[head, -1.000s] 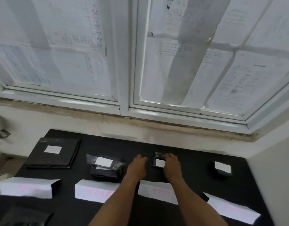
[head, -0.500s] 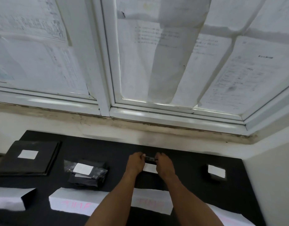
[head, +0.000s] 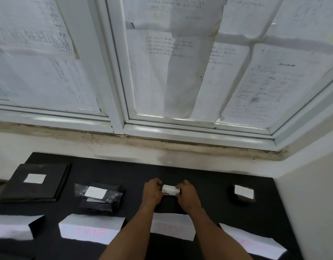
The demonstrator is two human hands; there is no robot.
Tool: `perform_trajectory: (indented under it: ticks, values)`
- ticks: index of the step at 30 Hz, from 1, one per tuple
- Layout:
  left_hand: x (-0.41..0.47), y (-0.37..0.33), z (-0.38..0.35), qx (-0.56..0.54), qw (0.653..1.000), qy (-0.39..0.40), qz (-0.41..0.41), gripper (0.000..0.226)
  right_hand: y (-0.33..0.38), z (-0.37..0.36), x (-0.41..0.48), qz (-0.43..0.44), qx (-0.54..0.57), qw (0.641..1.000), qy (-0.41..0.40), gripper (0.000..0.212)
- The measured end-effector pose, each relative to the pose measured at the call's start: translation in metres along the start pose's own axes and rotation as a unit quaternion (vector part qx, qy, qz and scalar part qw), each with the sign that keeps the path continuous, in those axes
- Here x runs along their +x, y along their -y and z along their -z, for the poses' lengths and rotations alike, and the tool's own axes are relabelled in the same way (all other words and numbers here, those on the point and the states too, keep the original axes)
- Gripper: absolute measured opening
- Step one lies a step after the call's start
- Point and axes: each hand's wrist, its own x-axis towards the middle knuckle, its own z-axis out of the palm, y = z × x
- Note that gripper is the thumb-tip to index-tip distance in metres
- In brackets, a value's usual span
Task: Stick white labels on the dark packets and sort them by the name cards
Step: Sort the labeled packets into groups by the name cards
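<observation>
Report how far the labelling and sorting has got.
Done: three labelled packets lie sorted in the row: the flat packet, the bagged pile and the small packet. In hand: left hand and right hand grip a labelled packet beyond the third card. Left: setting it down there.

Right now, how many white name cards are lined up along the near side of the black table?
4. Far-left card, cut by the frame edge; second card, with pink writing; third card, at centre; right card. More may lie out of frame.
</observation>
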Motion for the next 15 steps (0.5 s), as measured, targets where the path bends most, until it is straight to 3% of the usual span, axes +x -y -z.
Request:
perform_trajectory:
  ticks: [7, 15]
  values:
    - [-0.0046, 0.0003, -0.0049, 0.075, 0.996, -0.013, -0.047, 0.022, -0.0021, -0.0016, -0.0017, 0.009, -0.035, 0.999, 0.001, 0.032]
    - [-0.0056, 0.0048, -0.0097, 0.054, 0.996, -0.035, -0.060, 0.023, -0.0057, -0.0062, -0.0041, 0.015, -0.031, 0.999, -0.005, 0.030]
